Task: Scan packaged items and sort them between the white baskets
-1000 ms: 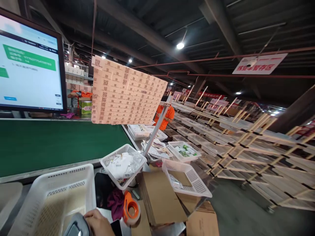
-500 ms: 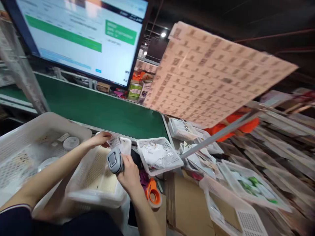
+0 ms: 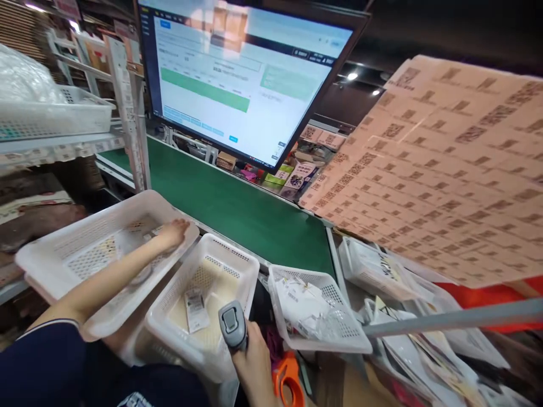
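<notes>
My right hand (image 3: pixel 255 353) is closed round the handle of a grey barcode scanner (image 3: pixel 233 325), held above the right front corner of the middle white basket (image 3: pixel 250 265). Inside that basket lies a small clear packet with a printed label (image 3: pixel 196 311). My left hand (image 3: pixel 173 233) reaches over the far right end of the left white basket (image 3: pixel 46 254). Its fingers are blurred and partly hidden, so whether they grip anything does not show. Pale items in the left basket sit partly under my left forearm.
A monitor (image 3: pixel 237 73) hangs above a green conveyor belt (image 3: pixel 237 198). To the right stand a basket of clear bags (image 3: pixel 360 339), a large sheet of printed codes (image 3: pixel 441 164) and a grey bar (image 3: pixel 458 319). An orange tape dispenser (image 3: pixel 289 376) lies near my right wrist.
The labelled packet has left my left hand and lies in the middle basket. My left hand has moved left to the left basket. The scanner remains in my right hand; the view has turned left.
</notes>
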`<action>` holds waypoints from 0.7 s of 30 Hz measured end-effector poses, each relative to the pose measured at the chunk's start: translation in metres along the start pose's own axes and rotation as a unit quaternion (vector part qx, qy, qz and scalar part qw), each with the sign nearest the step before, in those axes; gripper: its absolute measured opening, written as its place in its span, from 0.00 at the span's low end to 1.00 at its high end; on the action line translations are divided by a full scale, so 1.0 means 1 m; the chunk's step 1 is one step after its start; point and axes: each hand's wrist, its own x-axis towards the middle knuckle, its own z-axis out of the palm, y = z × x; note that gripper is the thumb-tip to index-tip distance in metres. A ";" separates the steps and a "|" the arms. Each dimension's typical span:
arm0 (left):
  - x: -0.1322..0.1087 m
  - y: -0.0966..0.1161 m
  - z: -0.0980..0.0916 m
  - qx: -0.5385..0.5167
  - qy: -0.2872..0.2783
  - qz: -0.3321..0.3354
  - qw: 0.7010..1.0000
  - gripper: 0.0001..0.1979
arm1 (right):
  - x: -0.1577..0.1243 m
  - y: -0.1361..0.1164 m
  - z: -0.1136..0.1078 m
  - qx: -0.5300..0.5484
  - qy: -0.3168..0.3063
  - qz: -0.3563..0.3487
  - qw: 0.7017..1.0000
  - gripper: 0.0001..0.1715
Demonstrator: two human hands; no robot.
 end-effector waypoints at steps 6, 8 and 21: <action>-0.019 -0.068 0.008 0.085 -0.019 0.031 0.996 0.38 | 0.008 -0.022 0.006 0.130 0.032 -0.038 0.990 0.25; -0.024 -0.070 0.011 0.097 0.000 0.036 0.995 0.41 | 0.015 -0.034 0.002 0.150 0.014 -0.058 0.987 0.29; -0.045 0.044 0.039 0.087 0.045 0.244 0.965 0.44 | 0.063 -0.098 -0.023 -0.008 -0.086 -0.036 0.996 0.42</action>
